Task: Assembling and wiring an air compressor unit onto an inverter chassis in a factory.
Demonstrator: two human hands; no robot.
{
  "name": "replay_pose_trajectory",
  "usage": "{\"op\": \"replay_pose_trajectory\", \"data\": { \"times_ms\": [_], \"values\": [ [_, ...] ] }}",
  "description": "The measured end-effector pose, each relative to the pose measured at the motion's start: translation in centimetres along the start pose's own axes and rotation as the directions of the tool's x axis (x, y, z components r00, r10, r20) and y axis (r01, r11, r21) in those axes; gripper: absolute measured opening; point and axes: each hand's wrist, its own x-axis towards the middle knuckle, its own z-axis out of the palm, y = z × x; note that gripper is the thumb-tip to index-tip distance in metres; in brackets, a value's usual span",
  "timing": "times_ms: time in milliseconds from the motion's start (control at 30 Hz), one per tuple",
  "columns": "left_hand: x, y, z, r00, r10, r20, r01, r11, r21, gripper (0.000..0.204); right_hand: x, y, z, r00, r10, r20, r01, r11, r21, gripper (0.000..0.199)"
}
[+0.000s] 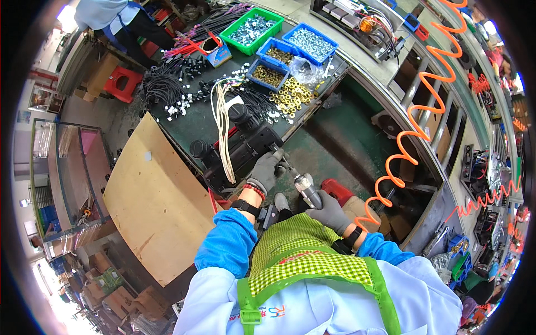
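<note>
My right hand (330, 212), in a grey glove, is wrapped round a silver and black pneumatic screwdriver (306, 187). The driver points up and left toward a black plastic housing (248, 146) with round dark knobs, at the bench's near edge. Beside the driver's tip, my gloved left hand (264, 171) has its fingers closed against the housing's right end. Whatever they pinch is too small to name. A bundle of cream wires (223, 125) lies across the housing.
On the dark green bench are a green bin (251, 30) of screws, a blue bin (310, 42) of silver fasteners, brass nuts (291, 95) and black cables (162, 89). An orange coiled air hose (410, 134) hangs at right. A tan board (156, 204) stands left; another person (120, 22) is behind.
</note>
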Motion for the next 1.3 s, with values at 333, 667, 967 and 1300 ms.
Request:
{"op": "replay_pose_trajectory", "data": {
  "times_ms": [333, 667, 967, 1300],
  "values": [
    [0.3, 0.5, -1.0, 0.997, -0.060, 0.038, 0.056, 0.993, 0.109, 0.026, -0.4, -3.4, -1.7, 0.974, 0.185, 0.135, -0.186, 0.983, -0.003, 0.059],
    [-0.6, -0.1, -1.7, 0.972, -0.156, 0.176, 0.146, 0.987, 0.071, 0.029, 0.2, -2.7, -1.3, 0.986, 0.138, 0.088, -0.131, 0.988, -0.082, 0.057],
    [-0.1, -1.9, -3.1, 0.825, 0.425, 0.373, -0.561, 0.541, 0.626, 0.022, 0.8, -2.8, -1.2, 0.976, 0.189, 0.108, -0.187, 0.982, -0.029, 0.054],
    [2.2, -3.5, 0.7, 0.984, 0.115, -0.137, -0.165, 0.877, -0.451, 0.022, -0.6, -2.7, -3.3, 0.959, 0.222, 0.179, -0.223, 0.975, -0.015, 0.063]
  ]
}}
